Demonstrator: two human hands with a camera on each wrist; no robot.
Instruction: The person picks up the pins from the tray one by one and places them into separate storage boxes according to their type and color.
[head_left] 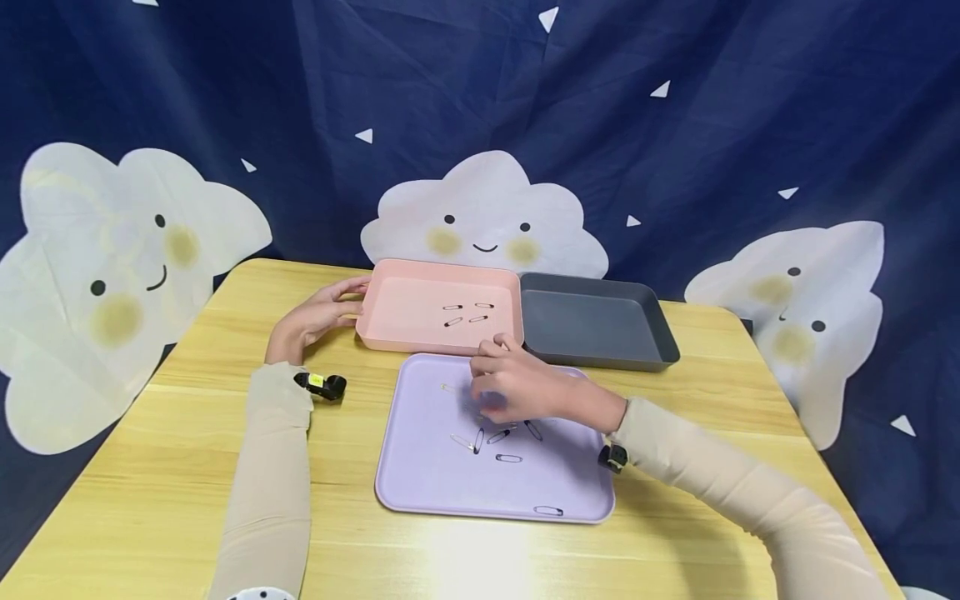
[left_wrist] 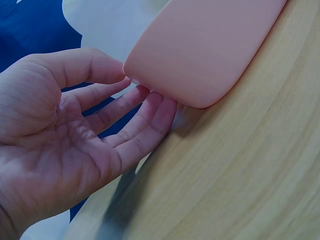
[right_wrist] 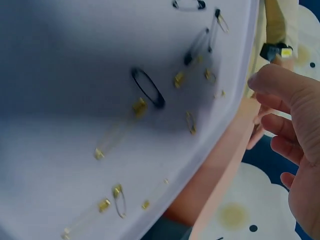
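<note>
A black safety pin [head_left: 498,436] on the lilac tray [head_left: 442,487] lies at 7 o'clock from the nearer right hand [head_left: 521,385] — fingers loosely bent, holding nothing visible — its long axis 2-to-8, while the left hand [head_left: 315,319], off toward 9, touches the pink tray [head_left: 405,304] with extended fingers.

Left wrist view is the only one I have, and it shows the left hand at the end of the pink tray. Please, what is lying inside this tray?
Observer: The head view shows four dark safety pins lying inside the pink tray.
Operator: Thank you. And what stands at its opposite end?
Observer: A dark grey tray, right beside it.
Operator: The right hand, where is it now, please?
Observer: Above the far part of the lilac tray, which has more pins on it.
</note>
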